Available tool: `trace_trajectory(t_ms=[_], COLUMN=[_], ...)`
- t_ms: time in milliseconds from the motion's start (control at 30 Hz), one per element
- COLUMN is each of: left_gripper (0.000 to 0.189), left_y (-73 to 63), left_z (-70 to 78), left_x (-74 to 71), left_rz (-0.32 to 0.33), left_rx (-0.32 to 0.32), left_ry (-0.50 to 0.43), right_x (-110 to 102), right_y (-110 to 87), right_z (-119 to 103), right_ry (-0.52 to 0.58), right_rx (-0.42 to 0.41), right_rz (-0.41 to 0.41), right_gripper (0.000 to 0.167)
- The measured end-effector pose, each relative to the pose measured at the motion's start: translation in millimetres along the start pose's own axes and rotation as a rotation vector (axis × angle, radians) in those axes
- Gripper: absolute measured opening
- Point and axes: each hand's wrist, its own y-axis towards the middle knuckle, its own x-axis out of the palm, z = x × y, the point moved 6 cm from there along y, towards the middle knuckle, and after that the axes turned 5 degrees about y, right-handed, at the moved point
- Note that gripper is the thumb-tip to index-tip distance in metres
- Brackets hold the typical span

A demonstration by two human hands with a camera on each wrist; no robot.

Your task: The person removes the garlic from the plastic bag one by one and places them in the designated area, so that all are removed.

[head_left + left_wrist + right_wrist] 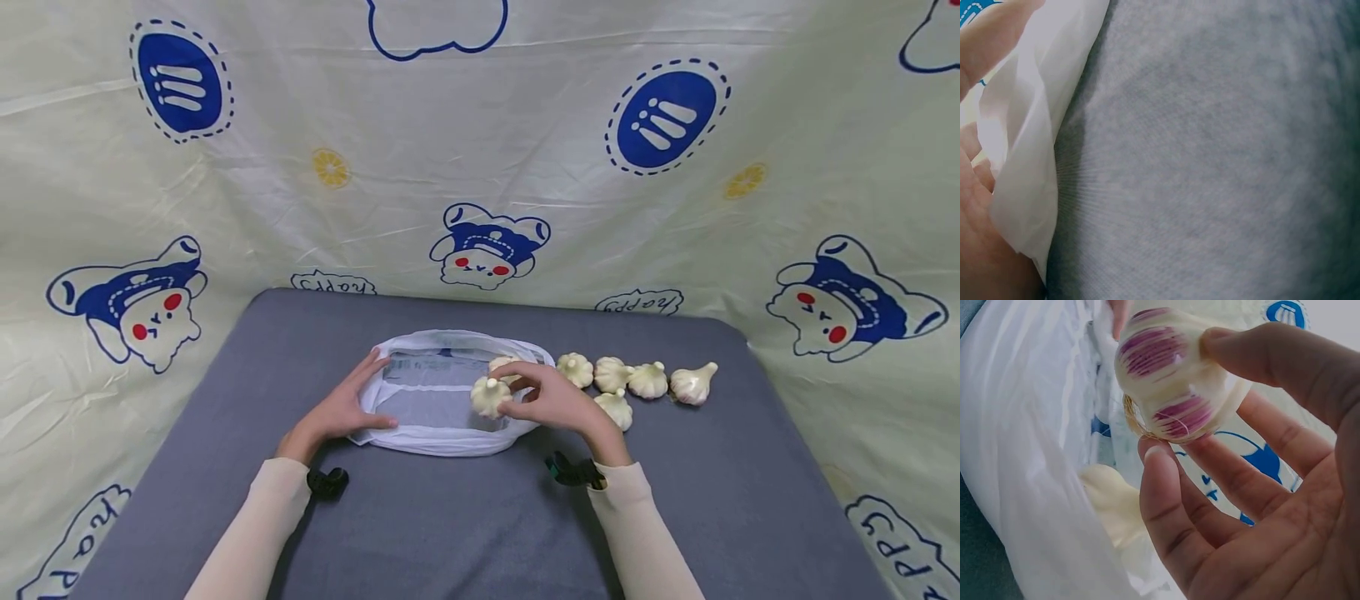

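A white plastic bag point(442, 442) lies with its mouth spread wide on the grey cloth. My left hand point(348, 404) holds its left end, thumb and fingers spread along the rim; in the left wrist view the white plastic point(1029, 181) folds over this hand. My right hand point(551, 400) pinches a garlic bulb point(487, 398) between thumb and fingers over the right part of the bag's mouth. Purple streaks mark this bulb's underside in the right wrist view. Another garlic bulb point(1113, 503) shows beyond the bag's edge, partly hidden by plastic.
Several garlic bulbs point(647, 381) lie in a loose row right of the bag, with one bulb point(615, 408) nearer my right wrist. A grey cloth point(420, 533) covers the table. Behind hangs a pale printed curtain point(487, 133).
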Motion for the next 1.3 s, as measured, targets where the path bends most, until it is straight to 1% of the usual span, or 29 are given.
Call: trace_trajectory(t_ms=[300,567,767,933,1133,1300], left_gripper=[0.109,0.109,0.109,0.109,0.109,0.109], left_y=[2.0,1.7,2.3,2.2,2.2,2.5], left_z=[1.6,1.6,1.8,1.0,0.7,0.7], left_x=[2.0,1.8,2.0,2.2,2.6,3.2], left_rz=[-0.009,0.001,-0.001,-0.002,-0.003,-0.005], left_rx=[-0.005,0.003,0.005,0.002,0.006,0.006], left_ry=[0.004,-0.006,-0.004,-0.008,-0.014,-0.010], right_x=[-11.6,-20.8,-35.2,-46.8,-61.2,-73.3], right_y=[-27.0,-44.2,-56.8,-67.0,-81.1,-94.7], right_z=[3.7,8.7,9.9,14.5,19.5,23.2], right_ry=[0.039,0.019,0.017,0.033,0.010,-0.013], right_rx=[-0.029,-0.012,0.031,0.045,0.070,0.099], right_rz=[0.136,0.185,0.241,0.271,0.314,0.365], right_gripper=[0.042,0.041,0.044,0.045,0.049,0.050])
